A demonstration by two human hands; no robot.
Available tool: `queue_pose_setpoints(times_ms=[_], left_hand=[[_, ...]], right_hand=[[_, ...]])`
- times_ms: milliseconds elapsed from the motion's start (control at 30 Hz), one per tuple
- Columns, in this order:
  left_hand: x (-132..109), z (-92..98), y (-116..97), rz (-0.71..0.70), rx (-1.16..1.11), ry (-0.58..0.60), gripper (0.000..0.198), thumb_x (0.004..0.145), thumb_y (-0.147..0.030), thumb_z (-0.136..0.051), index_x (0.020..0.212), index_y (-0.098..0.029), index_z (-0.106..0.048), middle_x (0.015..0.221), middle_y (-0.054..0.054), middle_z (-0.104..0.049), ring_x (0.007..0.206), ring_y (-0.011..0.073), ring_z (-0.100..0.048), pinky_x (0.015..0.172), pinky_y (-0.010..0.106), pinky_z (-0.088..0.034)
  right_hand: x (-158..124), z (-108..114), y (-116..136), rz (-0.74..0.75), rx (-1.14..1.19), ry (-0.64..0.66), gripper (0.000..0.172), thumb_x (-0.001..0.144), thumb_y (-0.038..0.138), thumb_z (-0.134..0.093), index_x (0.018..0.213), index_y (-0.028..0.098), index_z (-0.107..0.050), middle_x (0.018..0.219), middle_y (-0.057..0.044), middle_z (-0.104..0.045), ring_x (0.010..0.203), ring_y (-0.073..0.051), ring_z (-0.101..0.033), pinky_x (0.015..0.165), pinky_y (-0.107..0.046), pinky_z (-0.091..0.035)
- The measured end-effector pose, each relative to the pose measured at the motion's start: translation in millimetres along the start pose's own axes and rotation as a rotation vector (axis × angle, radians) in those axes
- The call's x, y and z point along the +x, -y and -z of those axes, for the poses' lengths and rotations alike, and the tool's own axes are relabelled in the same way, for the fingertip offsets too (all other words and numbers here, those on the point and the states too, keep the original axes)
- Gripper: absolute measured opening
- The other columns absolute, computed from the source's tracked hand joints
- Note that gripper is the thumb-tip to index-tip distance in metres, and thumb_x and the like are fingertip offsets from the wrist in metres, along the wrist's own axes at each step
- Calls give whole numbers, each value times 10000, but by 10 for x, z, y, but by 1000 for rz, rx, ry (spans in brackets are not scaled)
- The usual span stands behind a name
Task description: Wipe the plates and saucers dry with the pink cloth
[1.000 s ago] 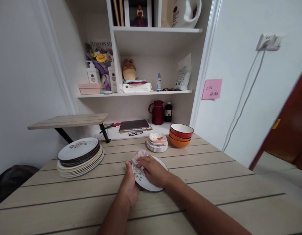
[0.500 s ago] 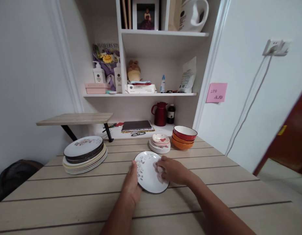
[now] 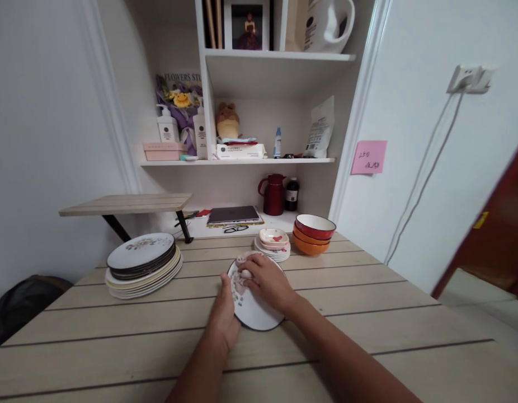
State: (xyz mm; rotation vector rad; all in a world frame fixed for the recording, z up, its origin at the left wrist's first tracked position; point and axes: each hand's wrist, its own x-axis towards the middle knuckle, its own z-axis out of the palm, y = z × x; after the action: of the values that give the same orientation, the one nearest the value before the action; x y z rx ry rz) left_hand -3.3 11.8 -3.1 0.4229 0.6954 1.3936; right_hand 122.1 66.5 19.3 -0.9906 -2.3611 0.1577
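Observation:
A white plate (image 3: 257, 314) with a dark rim and a printed floral pattern lies before me on the wooden table. My left hand (image 3: 226, 314) grips its left edge, thumb on the rim and fingers out of sight beneath. Over the plate's upper part, my right hand (image 3: 265, 280) presses a crumpled pale pinkish cloth (image 3: 239, 284) onto the surface with bent fingers. Part of the cloth is hidden under that hand. Just beyond the plate stands a stack of small white plates (image 3: 279, 254) topped by pink-edged dishes (image 3: 274, 237).
At left, large plates (image 3: 141, 252) are stacked beside a raised wooden stand (image 3: 128, 204). Red and orange bowls (image 3: 313, 235) are nested at back right. Behind the table are a laptop (image 3: 232, 214), glasses (image 3: 236, 229) and a red jug (image 3: 274, 195).
My right hand has slid the cloth from the plate's right side to its upper left, over the floral pattern. My left hand keeps its hold on the edge.

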Motion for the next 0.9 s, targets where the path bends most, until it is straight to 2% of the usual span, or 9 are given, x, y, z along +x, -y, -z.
queue_pose_setpoints(times_ms=[100,200,300,367,433,533,700,800,900], left_hand=[[-4,-6,10,-33,43,-33,567,908,-525,-424,1314,-144,-535,1215,166,-660,1105,254,-638,993,393,-474],[-6,1,16,-56,78,-99,561,909,-523,-422,1301,-142,-546,1225,169,-654,1123,255,-628,1003,395,-467],[11,32,14,-53,47,-107,585,906,-547,-398,1291,-136,-557,1229,175,-650,1135,264,-620,1002,411,-469],[32,70,9,-36,8,-67,614,901,-573,-376,1291,-135,-558,1227,174,-651,1139,267,-618,995,416,-476],[52,111,1,-12,-21,-22,641,889,-599,-370,1295,-139,-555,1209,169,-662,1133,268,-621,981,413,-487],[60,137,-9,19,-26,34,644,879,-612,-376,1284,-145,-559,1173,157,-682,1115,261,-631,971,400,-493],[26,58,2,-19,19,56,592,897,-587,-366,1258,-168,-577,1178,135,-685,1118,246,-629,1000,403,-467],[21,34,16,14,39,69,592,891,-572,-406,1271,-150,-572,1204,154,-669,1137,264,-618,1012,414,-456],[33,57,23,29,65,50,596,875,-554,-470,1297,-142,-552,1226,170,-653,1133,282,-619,1009,429,-458]], right_hand=[[-62,115,-123,-83,-95,28,306,840,198,-568,1141,240,-599,1207,-81,-549,1101,-235,-507,915,-350,-398],[-193,217,-181,-164,-119,156,279,810,199,-575,1087,217,-604,1133,-80,-557,1005,-228,-542,797,-313,-417],[-311,265,-113,-82,-65,374,234,753,202,-618,987,217,-617,1043,-47,-547,873,-190,-552,716,-277,-398],[-344,249,-16,10,22,457,228,744,209,-633,970,230,-620,1031,-28,-531,850,-171,-543,709,-262,-394],[-325,188,84,65,130,425,263,755,207,-632,1014,246,-615,1066,-24,-515,890,-166,-538,742,-258,-406],[-208,55,173,106,211,249,377,768,185,-632,1134,258,-579,1156,-41,-498,1032,-183,-510,863,-283,-403],[12,-15,77,39,-26,29,294,833,261,-626,1123,289,-595,1266,-44,-520,1149,-242,-442,959,-400,-317],[19,84,-60,-48,-170,-8,291,871,302,-585,1162,298,-583,1283,-49,-531,1143,-256,-447,958,-419,-311],[-80,215,-158,-133,-287,39,311,878,315,-557,1185,274,-578,1235,-72,-559,1106,-274,-478,908,-411,-348]])
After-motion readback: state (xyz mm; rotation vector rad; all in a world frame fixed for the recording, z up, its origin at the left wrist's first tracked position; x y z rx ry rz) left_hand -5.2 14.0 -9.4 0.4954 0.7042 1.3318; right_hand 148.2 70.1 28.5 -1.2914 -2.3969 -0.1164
